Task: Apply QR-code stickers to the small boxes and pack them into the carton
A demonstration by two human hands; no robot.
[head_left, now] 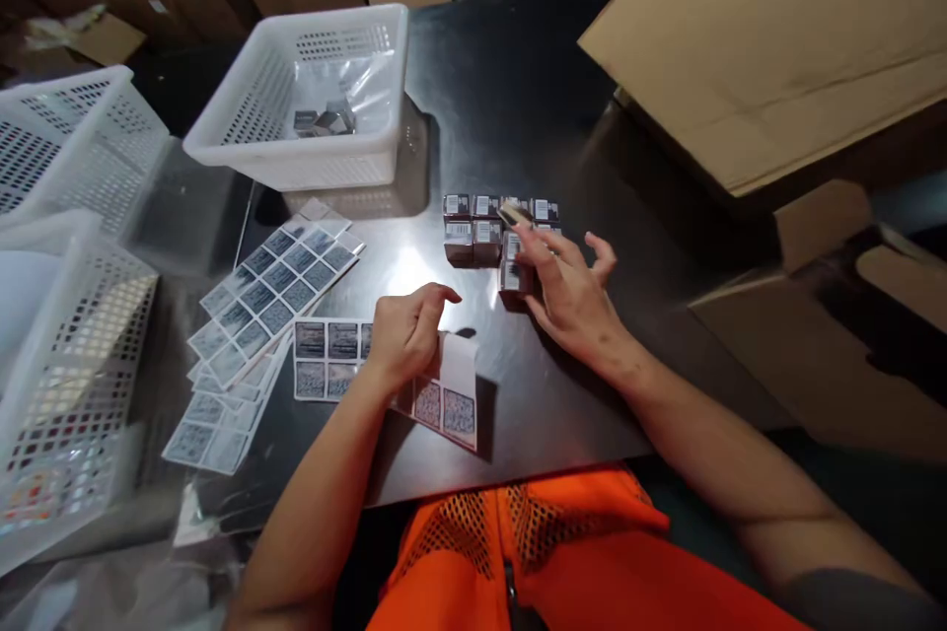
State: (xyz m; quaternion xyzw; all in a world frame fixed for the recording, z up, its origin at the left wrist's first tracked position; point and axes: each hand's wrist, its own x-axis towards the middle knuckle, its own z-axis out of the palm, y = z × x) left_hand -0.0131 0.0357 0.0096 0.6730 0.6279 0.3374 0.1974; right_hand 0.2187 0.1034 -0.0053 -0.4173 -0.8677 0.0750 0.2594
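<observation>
Head view, left hand [405, 333] on label sheet [444, 394]

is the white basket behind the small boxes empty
No, the white basket holds a few small grey boxes and clear plastic.

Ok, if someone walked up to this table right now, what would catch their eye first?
Probably the cluster of small boxes mid-table, where the right hand holds a sticker over them. Just in front, the left hand presses on a curled label sheet, with more sheets fanned out to its left. A white basket stands behind, holding a few boxes.
</observation>
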